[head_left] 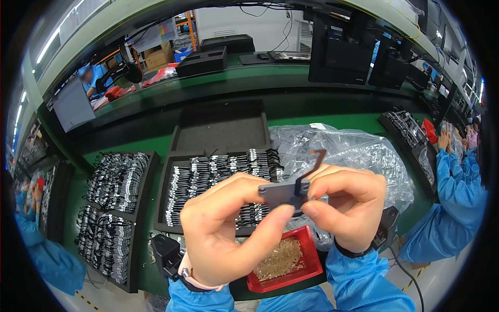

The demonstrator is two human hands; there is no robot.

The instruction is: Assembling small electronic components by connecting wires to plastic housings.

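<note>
In front of me, a small flat grey rectangular part with holes in its corners is held up between both hands. My left hand pinches its left side between thumb and fingers. At its right edge my right hand is closed, thumb and index finger pressed together; a tiny piece between them cannot be made out. A thin dark bent strip rises from the part toward the upper right. Below the hands sits a red bin of small pale yellowish clear pieces.
Behind my hands, a black foam tray holds rows of small cabled parts. More filled trays stand at left and far right. Clear plastic bags lie right of centre. Co-workers in blue sleeves work on both sides.
</note>
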